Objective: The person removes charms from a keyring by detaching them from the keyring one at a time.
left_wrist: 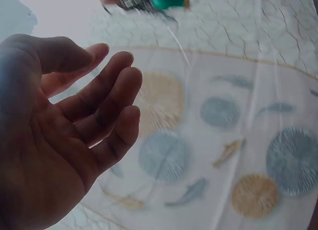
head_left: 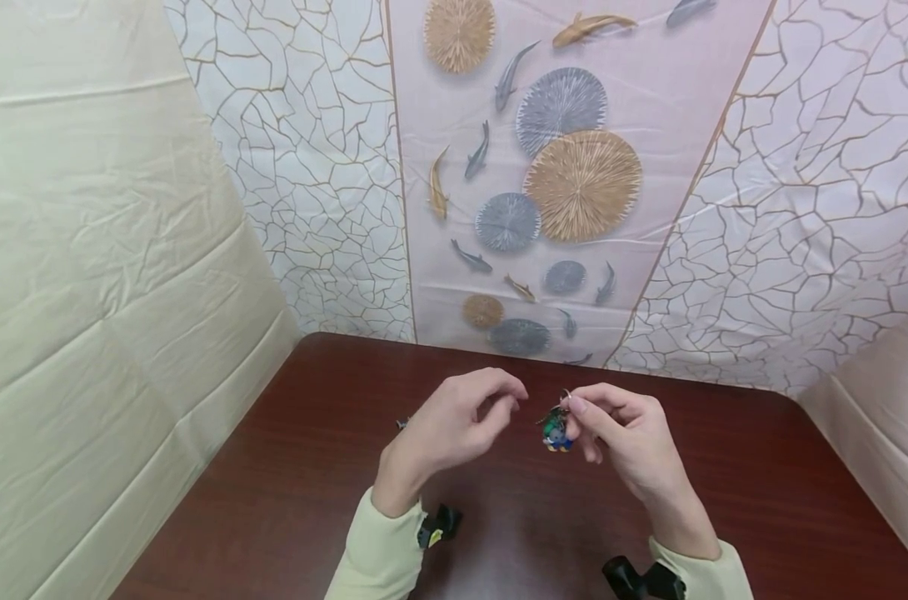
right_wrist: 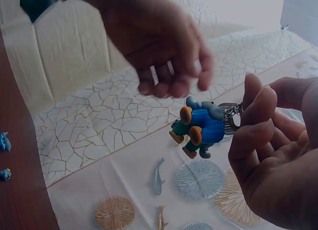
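Nearest the head view, light yellow sleeves (head_left: 379, 546) cover both forearms; a black device (head_left: 439, 527) is mounted at the left wrist and a second black device (head_left: 641, 579) at the right. The left hand (head_left: 442, 425) is raised, fingers loosely bent, holding nothing. The right hand (head_left: 630, 433) pinches the metal ring (head_left: 566, 397) of a keychain (right_wrist: 203, 123) between thumb and fingertips. The keychain hangs above the tabletop (head_left: 274, 500), between the two hands and clear of the left; it carries blue and green figures with orange feet. Two small blue items (right_wrist: 5, 142) rest on the dark red-brown tabletop; their detail is too small to tell. Behind the tabletop stands a patterned cloth (head_left: 334, 192) showing fish and round motifs. Plain cream cloth (head_left: 87, 292) covers the left side.
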A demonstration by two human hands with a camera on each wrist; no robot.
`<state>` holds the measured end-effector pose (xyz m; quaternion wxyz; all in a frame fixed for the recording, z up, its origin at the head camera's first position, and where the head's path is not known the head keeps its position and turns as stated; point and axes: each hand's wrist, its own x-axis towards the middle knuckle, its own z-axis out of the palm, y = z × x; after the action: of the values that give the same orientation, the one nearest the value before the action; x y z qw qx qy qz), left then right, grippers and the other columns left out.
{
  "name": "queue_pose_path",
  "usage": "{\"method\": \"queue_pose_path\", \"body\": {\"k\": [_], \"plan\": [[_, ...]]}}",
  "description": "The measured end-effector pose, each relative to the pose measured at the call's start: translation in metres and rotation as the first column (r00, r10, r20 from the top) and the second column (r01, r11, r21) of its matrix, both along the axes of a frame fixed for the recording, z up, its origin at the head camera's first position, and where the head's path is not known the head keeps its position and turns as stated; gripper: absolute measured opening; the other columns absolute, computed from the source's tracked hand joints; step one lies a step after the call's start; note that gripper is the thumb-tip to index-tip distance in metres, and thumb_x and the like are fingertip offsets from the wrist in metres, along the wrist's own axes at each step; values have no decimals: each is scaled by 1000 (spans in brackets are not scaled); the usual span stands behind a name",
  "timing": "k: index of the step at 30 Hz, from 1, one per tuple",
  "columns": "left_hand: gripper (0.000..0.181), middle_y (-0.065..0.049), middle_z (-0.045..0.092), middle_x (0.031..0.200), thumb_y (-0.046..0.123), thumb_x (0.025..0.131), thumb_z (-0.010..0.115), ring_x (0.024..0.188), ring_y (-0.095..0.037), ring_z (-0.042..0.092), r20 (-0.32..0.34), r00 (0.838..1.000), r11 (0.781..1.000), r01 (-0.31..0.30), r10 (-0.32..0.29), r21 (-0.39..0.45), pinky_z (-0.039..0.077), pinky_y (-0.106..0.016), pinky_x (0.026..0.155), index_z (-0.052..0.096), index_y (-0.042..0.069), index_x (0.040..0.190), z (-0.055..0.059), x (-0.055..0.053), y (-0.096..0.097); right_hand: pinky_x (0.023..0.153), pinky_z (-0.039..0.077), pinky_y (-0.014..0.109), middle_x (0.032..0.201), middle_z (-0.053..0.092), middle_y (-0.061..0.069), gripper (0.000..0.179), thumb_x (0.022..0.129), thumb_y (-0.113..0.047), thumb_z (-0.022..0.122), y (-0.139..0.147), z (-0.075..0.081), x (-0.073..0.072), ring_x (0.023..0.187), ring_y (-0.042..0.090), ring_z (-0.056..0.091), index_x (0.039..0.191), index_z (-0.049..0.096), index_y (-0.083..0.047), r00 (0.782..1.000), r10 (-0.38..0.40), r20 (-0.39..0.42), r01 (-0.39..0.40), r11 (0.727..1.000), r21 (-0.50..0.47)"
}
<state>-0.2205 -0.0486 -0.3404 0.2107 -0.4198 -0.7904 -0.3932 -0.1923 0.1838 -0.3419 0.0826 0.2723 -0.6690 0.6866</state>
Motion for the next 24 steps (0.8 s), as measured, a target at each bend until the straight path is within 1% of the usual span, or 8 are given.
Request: {"method": "queue_pose_path", "body": {"k": [3,5,8,11,16,19,22,24], "plan": [[12,5,68,95,9,94,59,82,-1,58,-7,999,999,36,-36,-2,48,-13,76,66,13,102,3,6,5,38,33,36,67,67,-4,16,95,6,53,0,0,0,43,15,46,94,67,-2,1000,6,-2,-6,1000,-1],[10,5,68,95,11,94,60,82,-1,58,-9,999,999,49,-49,-5,48,-12,77,66,13,102,5,9,7,38,33,36,67,67,-4,16,95,6,53,0,0,0,43,15,47,94,67,-2,1000,7,-4,-7,1000,0],[9,5,67,92,12,94,61,80,0,57,3,998,998,56,-56,-18,47,-11,76,66,13,101,5,11,11,38,34,35,67,66,-3,15,95,7,54,1,0,0,44,15,47,94,67,0,1000,6,-10,-6,1000,-3],[9,6,66,90,11,94,61,76,0,55,27,998,998,59,-58,-37,45,-10,72,67,13,101,5,13,15,39,33,35,67,63,-1,15,94,8,54,1,0,-1,45,15,46,93,67,0,1000,5,-17,-5,1000,-12],[8,6,66,87,12,94,63,72,1,53,40,997,995,64,-62,-71,43,-8,68,67,12,101,2,14,26,40,33,34,67,62,-1,18,94,8,53,3,0,-2,45,16,43,93,68,-3,1000,7,-22,-8,1000,-18],[6,7,64,84,13,93,65,71,1,53,23,999,996,46,-44,-82,42,-7,67,66,13,99,-1,14,32,40,33,34,66,61,-2,19,95,8,53,3,1,-2,44,18,42,93,68,-2,999,18,-31,-19,1000,-21],[5,7,61,82,14,91,67,71,-1,54,1,1000,998,-3,3,-67,40,-7,67,65,14,95,-4,13,37,40,33,34,65,60,-2,19,95,9,52,4,1,-2,44,18,41,94,68,-1,999,25,-45,-26,999,-20],[7,6,60,84,15,91,68,73,-2,55,-10,999,998,-37,36,-45,41,-7,68,63,13,96,-5,13,39,40,33,35,64,59,-3,18,95,9,52,4,1,-1,44,18,41,93,67,0,999,25,-48,-26,999,-20]]}}
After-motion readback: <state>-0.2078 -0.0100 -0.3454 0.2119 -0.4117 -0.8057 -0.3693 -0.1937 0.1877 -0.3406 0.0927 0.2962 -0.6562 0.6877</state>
